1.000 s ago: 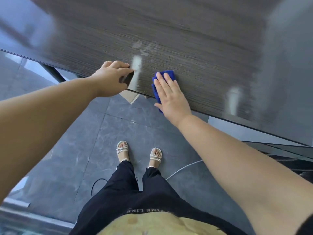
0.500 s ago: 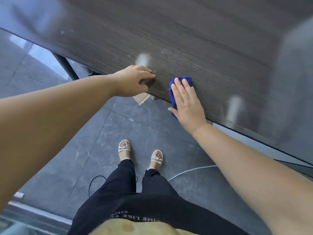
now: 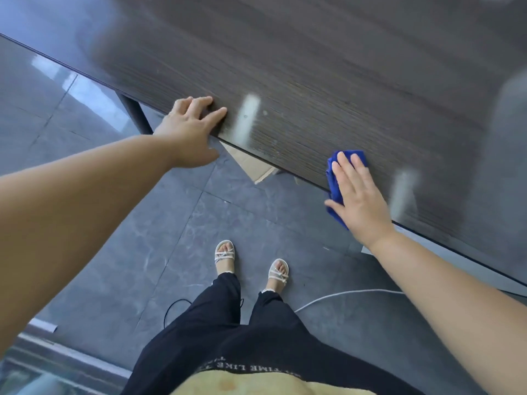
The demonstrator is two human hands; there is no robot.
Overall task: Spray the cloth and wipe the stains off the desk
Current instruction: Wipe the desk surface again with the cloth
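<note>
Judged mid-wipe: pressing blue cloth (image 3: 333,178) flat under straight-fingered right hand (image 3: 359,198) at desk (image 3: 313,67) edge, right of centre; resting empty, spread-fingered left hand (image 3: 189,132) centre-left; faint specks (image 3: 265,113) between apparently left to wipe.

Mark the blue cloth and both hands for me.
blue cloth (image 3: 331,182), head view, bare fold at its left edge.
right hand (image 3: 358,201), head view, back of the hand.
left hand (image 3: 189,131), head view, back of the hand.

Likely an office or workroom, long dark wood-grain bench (image 3: 328,89) on a black metal leg (image 3: 134,114), grey stone-look floor tiles (image 3: 114,252), loose cables (image 3: 342,295) on the floor
</note>
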